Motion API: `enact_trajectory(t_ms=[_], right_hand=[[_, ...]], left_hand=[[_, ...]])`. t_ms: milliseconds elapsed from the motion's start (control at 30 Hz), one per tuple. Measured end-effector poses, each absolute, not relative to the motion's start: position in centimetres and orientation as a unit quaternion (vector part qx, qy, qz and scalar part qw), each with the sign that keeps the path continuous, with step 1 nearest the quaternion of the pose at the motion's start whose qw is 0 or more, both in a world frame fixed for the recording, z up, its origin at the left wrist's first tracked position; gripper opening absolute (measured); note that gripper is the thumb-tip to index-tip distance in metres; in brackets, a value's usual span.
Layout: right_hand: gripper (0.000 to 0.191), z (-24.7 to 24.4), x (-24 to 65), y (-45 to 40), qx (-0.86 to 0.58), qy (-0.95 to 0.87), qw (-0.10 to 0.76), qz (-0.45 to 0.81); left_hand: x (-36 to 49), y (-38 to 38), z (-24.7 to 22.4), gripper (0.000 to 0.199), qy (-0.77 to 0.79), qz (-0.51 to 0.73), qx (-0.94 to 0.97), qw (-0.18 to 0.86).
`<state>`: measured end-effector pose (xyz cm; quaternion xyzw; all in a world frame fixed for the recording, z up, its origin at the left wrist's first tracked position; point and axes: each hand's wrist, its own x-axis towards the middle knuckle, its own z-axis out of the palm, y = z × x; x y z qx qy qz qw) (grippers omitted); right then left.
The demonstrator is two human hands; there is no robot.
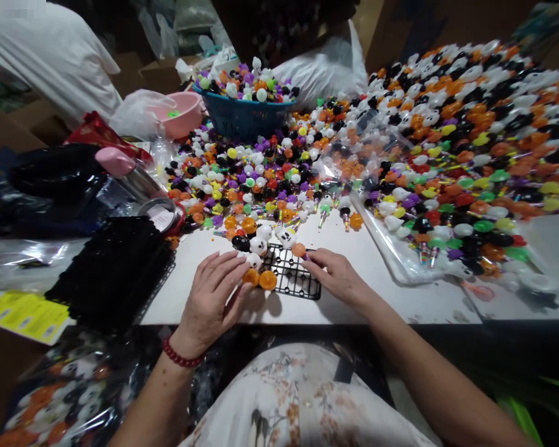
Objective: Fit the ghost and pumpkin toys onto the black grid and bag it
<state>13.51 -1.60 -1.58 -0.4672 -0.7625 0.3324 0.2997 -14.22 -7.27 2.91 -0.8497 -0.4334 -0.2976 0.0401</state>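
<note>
A black grid tray [291, 278] lies on the white table in front of me, with several small toy pieces in its left and upper part. Two orange pieces [267, 280] sit at its lower left, and a white skull piece [286, 237] is at its top edge. My left hand [214, 288], with a red bead bracelet, rests over the left pieces, fingers closed together; what they grip is hidden. At the tray's right side, my right hand [328, 273] pinches a small piece with an orange top [299, 249].
Colourful toy pieces [256, 180] are heaped behind the tray and far to the right. A blue basket [245, 115] and a pink basin [181, 115] stand at the back. Black grid trays [107, 273] are stacked left. Clear plastic bags [395, 248] lie right.
</note>
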Motion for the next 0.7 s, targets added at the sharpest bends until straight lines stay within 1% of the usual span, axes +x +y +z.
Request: enact_trajectory(t_ms=[133, 267, 367, 467, 533, 700], right_hand=[[0.027, -0.1, 14.9, -2.3, -0.448, -0.789, 0.297, 0.295], [0.016, 1.7, 14.1, -1.8, -0.462, -0.775, 0.294, 0.316], [0.013, 2.9, 12.5, -0.9, -0.471, -0.768, 0.284, 0.329], [0.01, 3.5, 10.5, 0.0, -0.448, -0.785, 0.274, 0.328], [0.012, 3.6, 9.2, 0.4, -0.429, -0.8, 0.26, 0.328], [0.027, 2.9, 7.1, 0.5, -0.395, -0.825, 0.22, 0.338]], left_hand=[[-14.2, -7.6, 2.7, 0.046, -0.438, -0.296, -0.849, 0.027], [-14.2, -7.2, 2.5, 0.044, -0.448, -0.32, -0.835, -0.012], [-14.4, -6.7, 2.3, 0.039, -0.46, -0.351, -0.815, -0.047], [-14.5, -6.4, 2.2, 0.04, -0.458, -0.346, -0.815, -0.074], [-14.4, -6.4, 2.2, 0.043, -0.454, -0.331, -0.823, -0.087], [-13.7, -6.3, 2.1, 0.051, -0.436, -0.305, -0.841, -0.102]])
